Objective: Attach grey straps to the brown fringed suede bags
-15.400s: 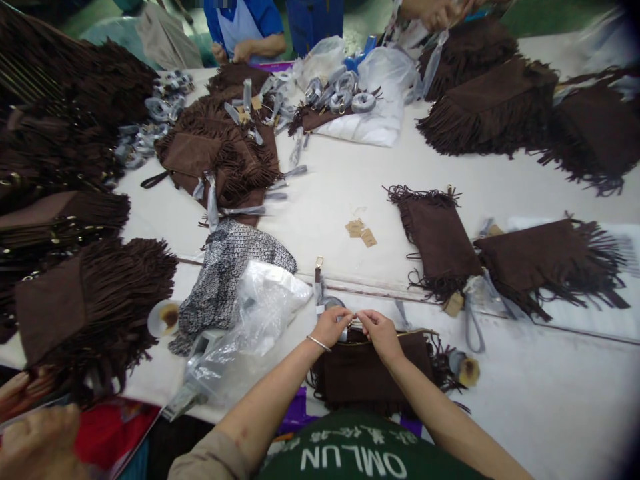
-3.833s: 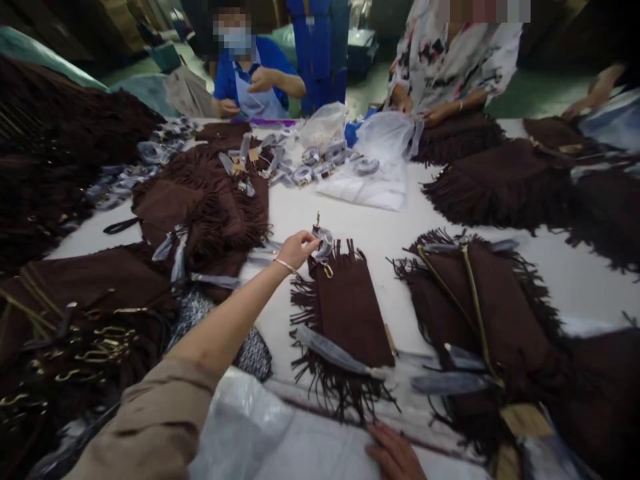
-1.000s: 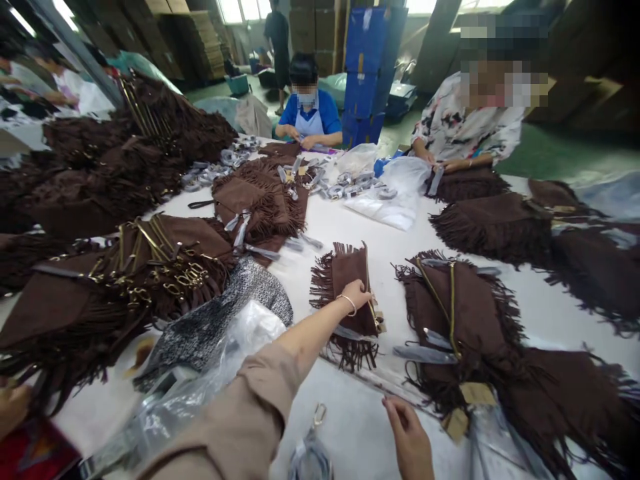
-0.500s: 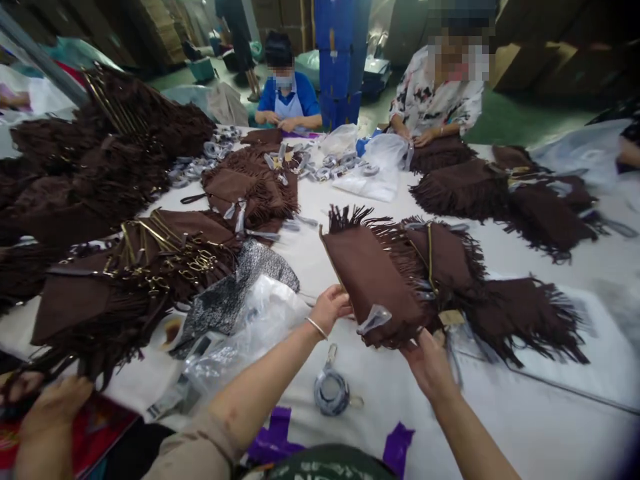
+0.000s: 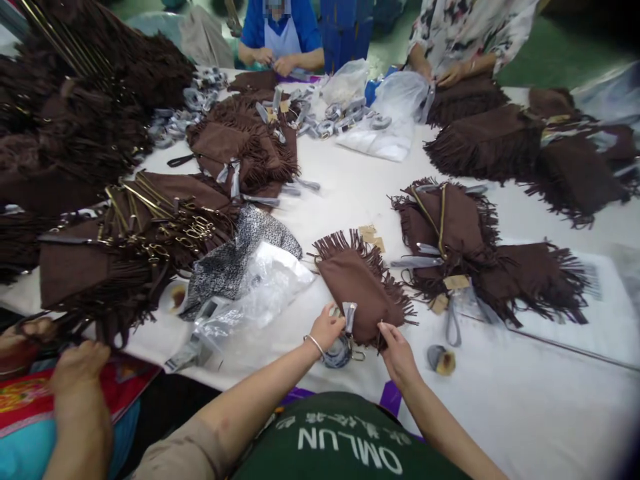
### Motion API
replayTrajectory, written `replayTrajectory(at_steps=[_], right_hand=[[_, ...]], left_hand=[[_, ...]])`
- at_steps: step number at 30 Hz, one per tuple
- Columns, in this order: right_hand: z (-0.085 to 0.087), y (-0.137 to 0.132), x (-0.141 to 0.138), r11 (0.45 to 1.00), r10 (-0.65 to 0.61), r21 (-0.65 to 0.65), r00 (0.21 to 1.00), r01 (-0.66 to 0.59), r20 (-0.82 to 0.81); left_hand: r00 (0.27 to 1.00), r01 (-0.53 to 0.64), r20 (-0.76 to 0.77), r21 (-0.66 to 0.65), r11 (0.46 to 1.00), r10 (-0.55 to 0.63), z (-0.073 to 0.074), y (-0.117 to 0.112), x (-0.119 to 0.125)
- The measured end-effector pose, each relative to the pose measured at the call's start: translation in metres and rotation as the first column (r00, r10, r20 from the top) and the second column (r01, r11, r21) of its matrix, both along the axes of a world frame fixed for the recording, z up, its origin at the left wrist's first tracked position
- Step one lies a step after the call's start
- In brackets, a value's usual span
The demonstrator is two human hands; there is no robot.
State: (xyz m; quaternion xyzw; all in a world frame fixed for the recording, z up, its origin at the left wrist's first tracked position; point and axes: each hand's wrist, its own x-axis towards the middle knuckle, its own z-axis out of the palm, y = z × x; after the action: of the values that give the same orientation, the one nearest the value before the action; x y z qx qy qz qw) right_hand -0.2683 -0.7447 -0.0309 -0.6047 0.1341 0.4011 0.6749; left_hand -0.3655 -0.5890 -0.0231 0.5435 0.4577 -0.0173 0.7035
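Lower centre: left hand (image 5: 326, 328) and right hand (image 5: 395, 347), apart, pinch the fringed brown bag (image 5: 357, 283) at its near edge, seemingly fitting its wrapped strap (image 5: 340, 350), which calls for fine fingertip work.

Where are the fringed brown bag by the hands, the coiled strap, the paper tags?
fringed brown bag (image 5: 356, 280), head view, middle of its panel.
coiled strap (image 5: 339, 353), head view, its wrapped coil.
paper tags (image 5: 369, 231), head view, top tag.
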Motion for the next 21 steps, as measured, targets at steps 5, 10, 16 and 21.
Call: replayTrajectory(at_steps=[5,10,16,21], right_hand=[[0.008,0.008,0.003,0.997,-0.08,-0.006,0.997,0.08,0.002],[0.013,0.007,-0.001,0.996,-0.093,-0.009,0.996,0.093,0.014],[0.015,0.011,0.007,0.989,-0.133,-0.047,0.982,0.14,0.133],[0.022,0.013,0.011,0.983,-0.185,0.003,0.978,0.186,0.098]], left_hand=[[0.993,0.116,-0.033,-0.011,0.993,-0.117,0.004,-0.011,0.0],[0.968,0.249,-0.045,0.283,0.926,-0.246,0.005,-0.002,0.006],[0.995,0.094,0.028,0.035,0.995,-0.095,0.006,-0.002,0.014],[0.989,-0.077,0.123,-0.041,0.996,0.081,0.001,0.012,0.02]])
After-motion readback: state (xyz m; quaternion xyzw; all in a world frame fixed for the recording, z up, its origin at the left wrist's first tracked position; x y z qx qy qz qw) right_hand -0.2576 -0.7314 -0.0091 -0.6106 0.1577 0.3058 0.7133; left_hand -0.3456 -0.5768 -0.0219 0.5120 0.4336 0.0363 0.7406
